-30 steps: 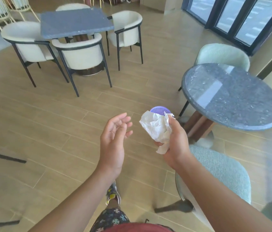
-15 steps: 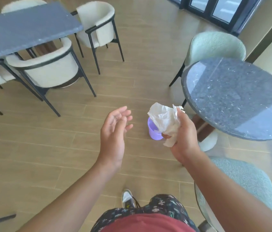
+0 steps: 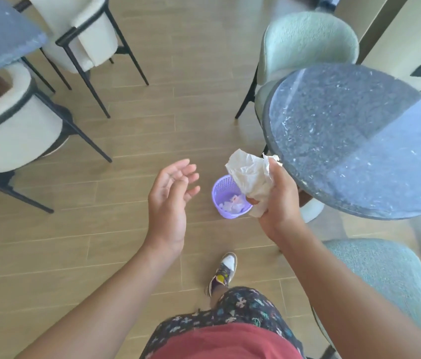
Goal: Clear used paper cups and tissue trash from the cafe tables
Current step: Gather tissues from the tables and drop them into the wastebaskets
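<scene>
While the right hand [image 3: 278, 203] is gripping crumpled tissue [image 3: 249, 178] above the purple basket [image 3: 227, 199] on the floor, the left hand [image 3: 170, 200] is hovering open and empty.

The crumpled tissue [image 3: 249, 178] hides part of the purple basket's [image 3: 226, 200] rim.

White tissue [image 3: 252, 181], purple mesh bin [image 3: 226, 203], speckled grey table [image 3: 359, 130].
</scene>
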